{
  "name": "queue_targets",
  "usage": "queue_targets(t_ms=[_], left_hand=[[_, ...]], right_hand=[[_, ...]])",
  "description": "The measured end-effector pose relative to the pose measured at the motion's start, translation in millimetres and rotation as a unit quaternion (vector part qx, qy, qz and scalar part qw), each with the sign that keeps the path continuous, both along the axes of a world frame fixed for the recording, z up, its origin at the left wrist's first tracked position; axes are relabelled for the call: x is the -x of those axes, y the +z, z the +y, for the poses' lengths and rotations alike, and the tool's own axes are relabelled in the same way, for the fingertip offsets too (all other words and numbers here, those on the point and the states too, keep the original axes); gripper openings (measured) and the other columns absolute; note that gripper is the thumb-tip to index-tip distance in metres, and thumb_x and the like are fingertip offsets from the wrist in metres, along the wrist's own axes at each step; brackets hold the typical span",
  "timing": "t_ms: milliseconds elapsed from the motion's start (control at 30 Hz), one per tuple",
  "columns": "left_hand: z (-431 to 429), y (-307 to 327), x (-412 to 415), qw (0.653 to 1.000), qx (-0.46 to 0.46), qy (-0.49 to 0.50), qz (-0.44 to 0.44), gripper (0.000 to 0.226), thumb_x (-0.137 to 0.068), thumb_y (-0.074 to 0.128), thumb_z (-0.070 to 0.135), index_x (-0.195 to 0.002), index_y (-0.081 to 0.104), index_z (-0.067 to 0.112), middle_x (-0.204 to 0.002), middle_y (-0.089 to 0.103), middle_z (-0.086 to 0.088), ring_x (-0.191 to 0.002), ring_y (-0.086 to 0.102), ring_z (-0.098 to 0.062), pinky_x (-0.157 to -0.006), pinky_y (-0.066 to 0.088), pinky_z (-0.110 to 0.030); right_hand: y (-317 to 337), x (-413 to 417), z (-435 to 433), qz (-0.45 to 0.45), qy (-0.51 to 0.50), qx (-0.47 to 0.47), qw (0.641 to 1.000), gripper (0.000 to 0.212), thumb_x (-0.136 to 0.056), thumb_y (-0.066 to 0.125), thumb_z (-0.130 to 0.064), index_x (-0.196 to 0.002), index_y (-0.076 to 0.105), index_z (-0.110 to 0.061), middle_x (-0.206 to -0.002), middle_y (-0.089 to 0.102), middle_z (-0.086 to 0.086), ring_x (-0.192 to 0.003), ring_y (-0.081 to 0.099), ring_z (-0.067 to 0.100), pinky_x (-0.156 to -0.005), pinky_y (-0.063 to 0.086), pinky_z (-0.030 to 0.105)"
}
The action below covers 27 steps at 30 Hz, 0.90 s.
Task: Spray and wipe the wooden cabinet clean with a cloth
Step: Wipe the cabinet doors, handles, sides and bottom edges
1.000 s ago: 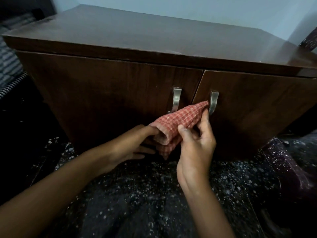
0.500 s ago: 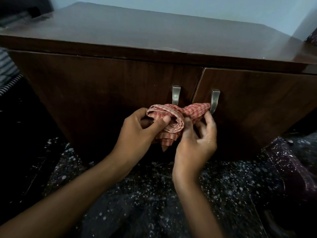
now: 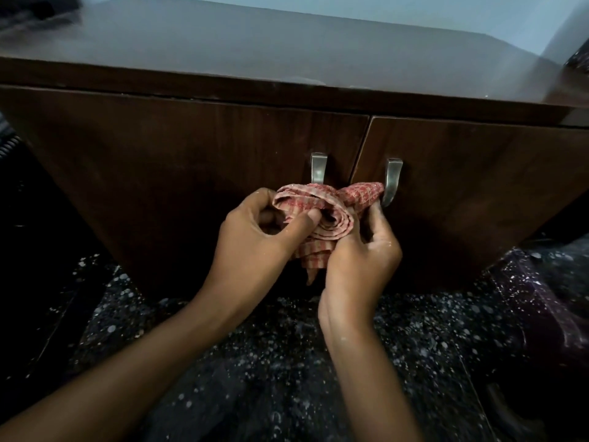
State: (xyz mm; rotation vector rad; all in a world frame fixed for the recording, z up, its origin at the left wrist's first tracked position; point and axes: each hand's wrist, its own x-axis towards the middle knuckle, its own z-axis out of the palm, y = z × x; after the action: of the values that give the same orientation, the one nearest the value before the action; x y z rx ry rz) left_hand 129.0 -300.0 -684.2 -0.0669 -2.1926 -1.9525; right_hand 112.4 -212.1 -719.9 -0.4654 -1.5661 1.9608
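A dark wooden cabinet [image 3: 178,161] with two doors fills the upper view. Each door has a metal handle, the left handle [image 3: 318,167] and the right handle [image 3: 392,181]. A red checked cloth [image 3: 331,212] is bunched in front of the doors, just below the handles, its right end touching the right handle. My left hand [image 3: 255,237] grips the cloth's left side with thumb and fingers. My right hand [image 3: 360,253] holds its right and lower part. No spray bottle is in view.
The floor [image 3: 271,362] below is dark stone with white speckles. A pale wall [image 3: 446,11] stands behind the cabinet top. A dark speckled object [image 3: 548,298] sits at the right, and striped fabric shows at the far left edge.
The cloth, stretched out a second ago, is now gathered into a bunch. My left hand rose and closed on it, and the view moved closer to the cabinet.
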Motion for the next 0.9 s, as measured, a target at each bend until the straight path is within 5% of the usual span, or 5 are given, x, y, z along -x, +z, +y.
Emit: queue_targets(t_ms=[233,367,500,700,900], left_hand=[[-31,-4,3,0.962,0.071,-0.076,-0.253,0.033,-0.096,0.033,0.028,-0.083,0.062,0.018,-0.087,0.068,-0.005,-0.076,0.067,-0.024,-0.07,0.053,-0.036],[-33,-23,5,0.897,0.208,-0.178,-0.347,0.037,-0.096,0.036,0.041,-0.113,0.059,0.018,-0.101,0.065,-0.001,-0.09,0.065,-0.021,-0.067,0.048,-0.026],[-41,-36,10,0.843,0.335,-0.248,-0.341,0.017,-0.093,0.049,0.036,-0.094,0.053,0.02,-0.094,0.052,-0.004,-0.082,0.049,-0.016,-0.06,0.036,-0.023],[-53,-44,14,0.792,0.405,-0.284,-0.358,0.026,-0.093,0.05,0.036,-0.097,0.06,0.013,-0.099,0.056,-0.005,-0.084,0.054,-0.016,-0.078,0.045,-0.025],[-50,-35,9,0.709,0.476,-0.308,-0.421,0.048,-0.093,0.042,0.047,-0.136,0.041,0.025,-0.133,0.046,-0.001,-0.113,0.054,-0.019,-0.084,0.054,-0.035]], right_hand=[[-32,-11,6,-0.022,0.044,-0.06,0.997,0.045,-0.088,0.059,-0.002,-0.131,0.053,-0.015,-0.099,0.05,-0.035,-0.095,0.049,-0.023,-0.087,0.037,0.002],[-57,-10,11,-0.055,0.011,-0.104,0.993,0.045,-0.088,0.058,0.003,-0.131,0.053,-0.009,-0.103,0.048,-0.027,-0.098,0.046,-0.016,-0.08,0.032,-0.006],[-74,-14,13,-0.029,-0.032,-0.218,0.975,0.046,-0.086,0.055,0.008,-0.131,0.052,-0.003,-0.099,0.05,-0.015,-0.09,0.048,-0.016,-0.082,0.028,-0.006],[-87,-3,0,0.073,-0.036,-0.451,0.889,0.045,-0.09,0.043,-0.003,-0.134,0.049,-0.012,-0.111,0.053,0.015,-0.1,0.052,0.02,-0.081,0.044,0.026],[-116,6,-12,0.092,0.016,-0.733,0.673,0.063,-0.077,0.065,-0.01,-0.132,0.041,-0.025,-0.117,0.039,0.014,-0.094,0.042,0.031,-0.059,0.051,0.034]])
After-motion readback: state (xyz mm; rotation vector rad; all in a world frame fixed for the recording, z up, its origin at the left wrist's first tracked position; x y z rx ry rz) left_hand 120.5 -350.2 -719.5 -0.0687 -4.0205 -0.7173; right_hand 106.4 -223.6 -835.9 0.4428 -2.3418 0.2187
